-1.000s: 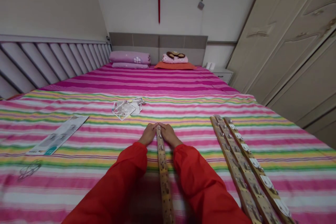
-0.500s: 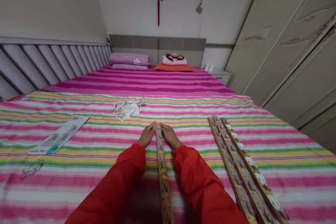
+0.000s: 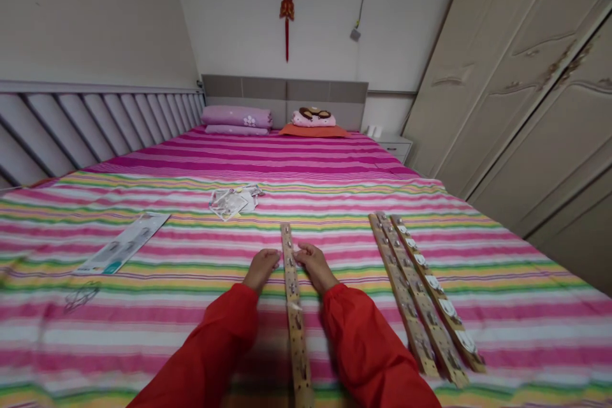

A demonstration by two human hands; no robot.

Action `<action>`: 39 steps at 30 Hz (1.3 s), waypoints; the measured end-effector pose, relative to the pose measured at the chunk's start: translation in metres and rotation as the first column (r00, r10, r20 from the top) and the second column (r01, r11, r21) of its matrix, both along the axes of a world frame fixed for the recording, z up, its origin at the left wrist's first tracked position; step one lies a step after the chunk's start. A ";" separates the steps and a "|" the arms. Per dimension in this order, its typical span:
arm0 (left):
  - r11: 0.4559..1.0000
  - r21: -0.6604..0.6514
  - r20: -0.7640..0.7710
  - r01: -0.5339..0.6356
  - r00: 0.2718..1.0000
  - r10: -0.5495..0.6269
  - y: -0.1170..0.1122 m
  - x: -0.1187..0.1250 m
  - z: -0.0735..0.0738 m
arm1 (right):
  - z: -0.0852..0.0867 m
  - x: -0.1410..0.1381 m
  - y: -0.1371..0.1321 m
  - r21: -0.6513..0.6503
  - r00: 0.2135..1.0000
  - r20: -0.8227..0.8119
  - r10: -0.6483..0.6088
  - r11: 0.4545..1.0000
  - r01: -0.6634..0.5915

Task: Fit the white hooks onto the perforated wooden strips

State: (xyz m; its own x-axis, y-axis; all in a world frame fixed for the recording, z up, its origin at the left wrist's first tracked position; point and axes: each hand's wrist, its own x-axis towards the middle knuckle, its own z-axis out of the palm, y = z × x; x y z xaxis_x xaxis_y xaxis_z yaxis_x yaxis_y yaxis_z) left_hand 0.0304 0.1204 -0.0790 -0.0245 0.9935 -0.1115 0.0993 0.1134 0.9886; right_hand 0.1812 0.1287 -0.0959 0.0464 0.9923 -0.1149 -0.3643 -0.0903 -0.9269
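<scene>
A long wooden strip set with a row of small metal fittings lies lengthwise on the striped bedspread before me. Just left of its far half is my left hand, fingers loosely bent and slightly apart, with a narrow gap to the wood. On the opposite side, my right hand has its fingertips close to the strip's edge; whether they touch it I cannot tell. Neither hand shows anything in its grasp. Red sleeves cover both arms.
Three similar strips lie side by side at right, one bearing white pieces. A flat package and a thin wire-like bundle lie left. Crumpled clear packaging sits farther back. Pillows rest by the headboard; a wardrobe stands right.
Both hands have drawn back from the strip's far end toward me, leaving that end uncovered. The camera has tilted up slightly, showing more of the wall hanging.
</scene>
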 end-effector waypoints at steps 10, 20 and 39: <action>0.999 -0.039 -0.060 -0.024 0.998 0.021 -0.004 0.017 -0.001 | 0.003 -0.004 -0.004 -0.011 0.999 0.030 -0.012 1.000 0.013; 0.999 -0.018 -0.007 0.031 0.999 -0.031 -0.007 0.010 -0.009 | -0.005 0.000 -0.002 -0.003 0.998 0.021 0.053 0.999 -0.053; 0.989 -0.119 0.081 0.091 0.993 -0.082 -0.005 0.012 -0.002 | -0.002 0.013 -0.006 -0.020 0.978 -0.066 0.196 0.980 -0.198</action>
